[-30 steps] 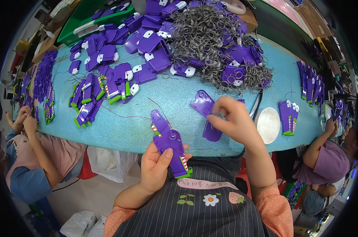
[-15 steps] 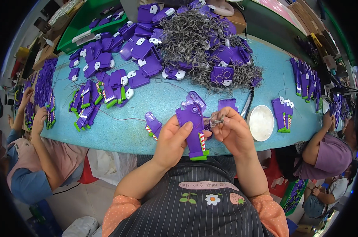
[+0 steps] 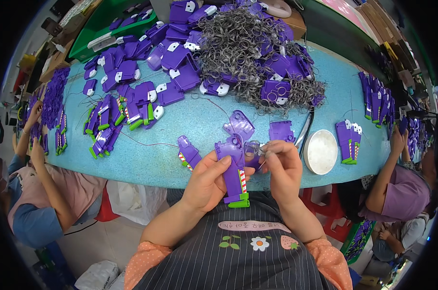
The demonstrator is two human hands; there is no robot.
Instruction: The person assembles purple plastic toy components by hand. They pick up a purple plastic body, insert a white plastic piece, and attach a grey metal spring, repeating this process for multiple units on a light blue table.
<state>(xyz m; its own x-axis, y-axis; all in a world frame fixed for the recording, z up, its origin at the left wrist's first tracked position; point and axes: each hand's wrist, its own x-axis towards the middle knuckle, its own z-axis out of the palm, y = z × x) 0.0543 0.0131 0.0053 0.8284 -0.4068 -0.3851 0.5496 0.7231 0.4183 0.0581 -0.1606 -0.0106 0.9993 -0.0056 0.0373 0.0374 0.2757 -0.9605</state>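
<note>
In my left hand (image 3: 205,178) is a purple plastic toy part (image 3: 233,180) with a red-and-white striped edge and a green end, its thumb lying across the face. My right hand (image 3: 282,166) is closed in a pinch beside the part's upper end. Between its fingertips shows a bit of thin grey coiled wire (image 3: 263,149), partly hidden by the fingers. Just behind, another purple piece (image 3: 240,124) lies on the table, and a smaller striped purple part (image 3: 187,151) is left of my left hand.
A large heap of grey wire coils (image 3: 243,48) covers purple casings at the back. More purple casings (image 3: 180,58) spread leftward to a green bin (image 3: 79,48). A white round dish (image 3: 321,152) and striped parts (image 3: 348,142) stand right. Co-workers' arms (image 3: 45,174) reach in at both sides.
The purple part has tilted and come slightly nearer to me, its green end now lower. My right hand has turned and moved slightly down, still pinching the wire.
</note>
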